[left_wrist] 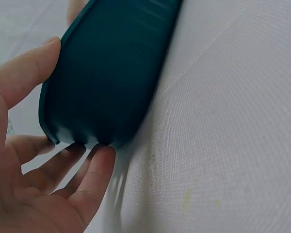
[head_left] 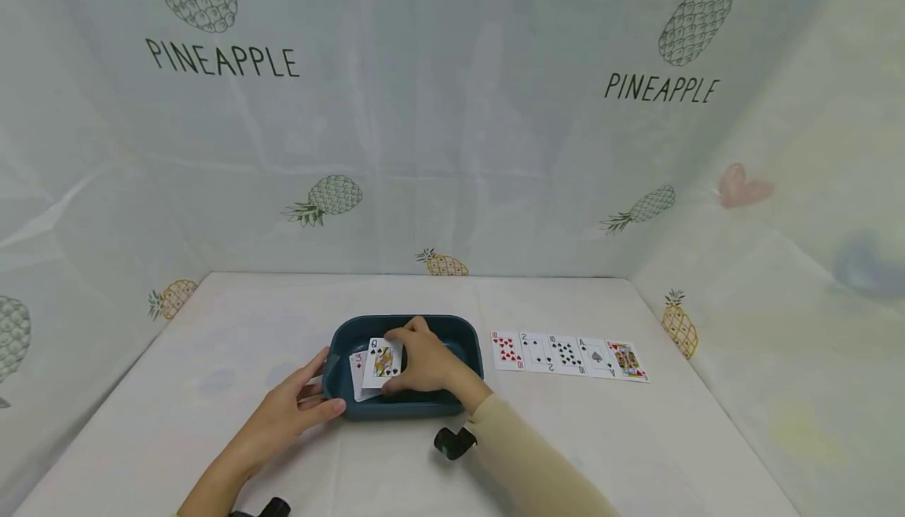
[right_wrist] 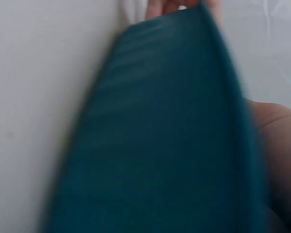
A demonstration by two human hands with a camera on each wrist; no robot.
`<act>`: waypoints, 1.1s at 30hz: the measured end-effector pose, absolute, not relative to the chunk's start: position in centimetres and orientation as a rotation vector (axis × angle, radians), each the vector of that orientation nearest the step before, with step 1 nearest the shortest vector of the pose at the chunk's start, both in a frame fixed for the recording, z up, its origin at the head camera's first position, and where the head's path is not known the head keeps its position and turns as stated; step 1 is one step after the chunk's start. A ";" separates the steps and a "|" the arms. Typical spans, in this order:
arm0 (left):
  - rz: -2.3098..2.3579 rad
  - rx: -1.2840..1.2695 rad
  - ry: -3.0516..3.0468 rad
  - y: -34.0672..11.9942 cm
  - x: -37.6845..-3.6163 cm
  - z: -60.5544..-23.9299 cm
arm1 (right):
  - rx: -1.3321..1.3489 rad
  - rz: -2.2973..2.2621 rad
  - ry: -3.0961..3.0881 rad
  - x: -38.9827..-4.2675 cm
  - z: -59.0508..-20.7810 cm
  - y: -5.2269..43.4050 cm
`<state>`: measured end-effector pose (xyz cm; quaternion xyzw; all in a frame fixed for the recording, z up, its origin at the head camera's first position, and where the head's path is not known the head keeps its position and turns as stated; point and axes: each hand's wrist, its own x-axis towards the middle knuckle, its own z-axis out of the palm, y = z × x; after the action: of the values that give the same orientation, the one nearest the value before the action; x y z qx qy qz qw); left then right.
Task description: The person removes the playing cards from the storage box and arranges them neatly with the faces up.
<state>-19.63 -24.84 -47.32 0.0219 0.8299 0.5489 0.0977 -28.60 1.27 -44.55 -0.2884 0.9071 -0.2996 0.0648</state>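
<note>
A dark teal tray (head_left: 403,413) stands on the white-covered table. At its left end my left hand (head_left: 291,405) holds the corner, thumb against the near side and fingertips on the end wall; the left wrist view shows these fingers (left_wrist: 98,170) on the tray wall (left_wrist: 106,77). Inside the tray, my right hand (head_left: 423,360) pinches a queen of spades playing card (head_left: 380,361) between thumb and fingers. Beneath it lies a red three card (head_left: 357,377), partly covered. In the right wrist view the tray side (right_wrist: 155,131) hides most of the right hand (right_wrist: 281,150).
Right of the tray, several face-up cards lie in an overlapping row, from a ten of hearts (head_left: 507,350) past an ace of spades (head_left: 596,357) to a red face card (head_left: 627,361). Pineapple-printed cloth (head_left: 452,124) hangs behind the table (head_left: 566,446) and at both sides.
</note>
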 end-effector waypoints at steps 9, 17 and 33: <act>1.614 0.052 2.474 -24.7 -19.5 -47.1 | -0.874 -0.931 2.740 -28.1 -41.1 5.2; 1.620 0.051 2.462 -24.9 -19.6 -47.4 | -0.813 -0.964 2.797 -27.9 -39.3 11.7; 1.625 0.059 2.451 -25.0 -19.7 -47.4 | -0.813 -0.854 2.789 -25.9 -43.4 21.8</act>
<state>-19.74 -25.01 -47.42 0.0201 0.8291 0.5497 0.1000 -25.86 21.80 -43.40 -0.2682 0.9195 -0.2816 0.0568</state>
